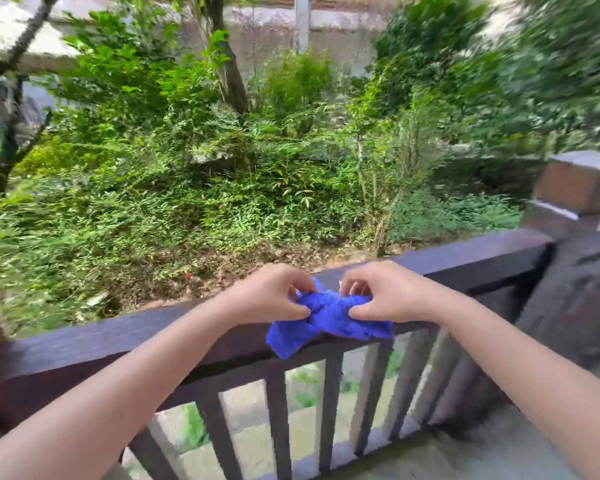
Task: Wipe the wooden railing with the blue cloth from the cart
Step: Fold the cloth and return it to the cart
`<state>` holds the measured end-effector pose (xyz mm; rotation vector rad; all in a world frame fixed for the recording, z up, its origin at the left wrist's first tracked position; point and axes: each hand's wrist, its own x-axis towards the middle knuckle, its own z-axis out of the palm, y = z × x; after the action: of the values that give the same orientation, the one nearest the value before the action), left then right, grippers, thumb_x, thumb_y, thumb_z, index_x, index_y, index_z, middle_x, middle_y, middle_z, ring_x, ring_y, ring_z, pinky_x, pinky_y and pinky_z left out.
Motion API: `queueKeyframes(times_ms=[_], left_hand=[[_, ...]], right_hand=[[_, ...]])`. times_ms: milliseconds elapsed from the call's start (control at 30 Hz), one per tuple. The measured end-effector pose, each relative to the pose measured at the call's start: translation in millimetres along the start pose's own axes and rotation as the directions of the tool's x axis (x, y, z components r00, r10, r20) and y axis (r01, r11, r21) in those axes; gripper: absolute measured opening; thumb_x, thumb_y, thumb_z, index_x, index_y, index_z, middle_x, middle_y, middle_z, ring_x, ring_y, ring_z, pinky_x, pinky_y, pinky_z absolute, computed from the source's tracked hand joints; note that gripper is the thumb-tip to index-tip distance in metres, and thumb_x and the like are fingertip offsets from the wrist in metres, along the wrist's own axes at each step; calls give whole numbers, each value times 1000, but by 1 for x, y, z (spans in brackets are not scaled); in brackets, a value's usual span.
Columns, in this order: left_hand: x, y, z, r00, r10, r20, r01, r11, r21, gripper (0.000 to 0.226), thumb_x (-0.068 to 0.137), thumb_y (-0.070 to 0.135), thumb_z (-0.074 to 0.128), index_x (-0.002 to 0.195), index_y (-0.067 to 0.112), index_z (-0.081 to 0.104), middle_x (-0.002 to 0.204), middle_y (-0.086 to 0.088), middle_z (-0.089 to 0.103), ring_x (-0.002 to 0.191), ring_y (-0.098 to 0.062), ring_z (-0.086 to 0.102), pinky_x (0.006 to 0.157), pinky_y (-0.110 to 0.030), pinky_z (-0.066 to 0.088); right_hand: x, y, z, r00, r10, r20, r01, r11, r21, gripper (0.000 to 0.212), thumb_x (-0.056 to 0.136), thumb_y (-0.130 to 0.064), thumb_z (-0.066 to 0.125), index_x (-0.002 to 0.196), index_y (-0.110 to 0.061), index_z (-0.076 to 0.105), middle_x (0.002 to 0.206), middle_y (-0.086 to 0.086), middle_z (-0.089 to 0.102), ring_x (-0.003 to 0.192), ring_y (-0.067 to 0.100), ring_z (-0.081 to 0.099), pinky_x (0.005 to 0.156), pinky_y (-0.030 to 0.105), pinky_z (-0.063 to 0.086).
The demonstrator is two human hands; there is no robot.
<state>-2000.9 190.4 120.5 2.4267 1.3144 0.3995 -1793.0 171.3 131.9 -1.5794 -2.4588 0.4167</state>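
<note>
Cloth, one bunched bright blue rag (329, 318), lies stretched along the dark brown wooden railing (125, 336). Two hands pinch it, left hand (269, 294) and right hand (383, 292). About seven upright bars (278, 424) show below, though blur makes counting hard.

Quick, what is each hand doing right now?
Left hand: closed, pinching the blue cloth on the wooden railing.
Right hand: closed, pinching the same cloth.

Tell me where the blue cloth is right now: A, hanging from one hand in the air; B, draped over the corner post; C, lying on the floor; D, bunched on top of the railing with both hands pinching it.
D: the blue cloth lies bunched on the wooden railing, pinched by the left hand and the right hand.
</note>
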Motion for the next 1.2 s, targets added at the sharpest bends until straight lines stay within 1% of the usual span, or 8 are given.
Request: queueKeyframes(times_ms=[133,433,633,767,833,967,1100,1200], left_hand=[[34,71,49,986,146,76,-147,989,11,25,73,18,64,98,21,67,97,1,71,83,-12,64,72,-20,47],[87,234,164,923,360,133,-353,933,-74,26,73,9,63,98,10,69,95,-8,72,84,-19,64,76,-22,46],[125,314,216,871,464,160,-452,886,-105,22,73,12,63,94,13,68,90,-7,72,84,-20,65,75,-28,50],[171,358,246,833,526,173,-507,850,-144,20,73,13,63,92,16,69,88,-5,72,81,-19,64,72,-22,48],[200,380,262,797,579,172,-560,815,-147,20,72,12,63,91,16,69,85,-4,71,79,-18,63,65,-16,41],[265,420,290,693,697,184,-686,716,-128,19,72,12,60,89,14,68,86,-6,71,83,-22,61,74,-28,47],[331,460,300,600,777,191,-773,624,-111,18,72,13,60,88,8,66,87,-11,69,85,-27,59,75,-34,46],[375,487,307,538,815,217,-816,567,-108,21,74,15,59,93,9,65,91,-11,68,89,-26,59,79,-36,47]], right_hand=[[-76,57,-13,987,156,-37,-156,988,-7,22,68,-23,62,89,-28,64,86,-6,65,84,17,62,80,37,54],[-236,178,-26,908,410,-85,-411,912,8,22,70,-20,64,92,-22,66,94,2,70,83,16,61,73,25,46],[-308,242,-37,798,579,-166,-569,815,105,21,70,-19,61,87,-29,66,75,-11,59,78,14,55,76,31,49],[-337,288,-42,691,680,-244,-665,731,154,22,71,-21,62,92,-28,66,79,-12,56,78,11,52,76,30,48],[-347,313,-45,645,714,-273,-707,693,143,23,71,-21,62,93,-27,66,77,-10,55,77,13,53,72,28,45],[-357,369,-66,569,762,-308,-777,621,101,24,70,-20,61,91,-27,65,71,-10,50,73,14,49,66,26,40],[-357,420,-99,478,817,-324,-838,535,112,26,69,-22,61,93,-31,65,87,-7,61,88,17,59,68,25,39],[-359,457,-115,399,855,-331,-872,466,152,26,69,-22,59,92,-33,63,81,-12,57,92,18,59,69,25,39]])
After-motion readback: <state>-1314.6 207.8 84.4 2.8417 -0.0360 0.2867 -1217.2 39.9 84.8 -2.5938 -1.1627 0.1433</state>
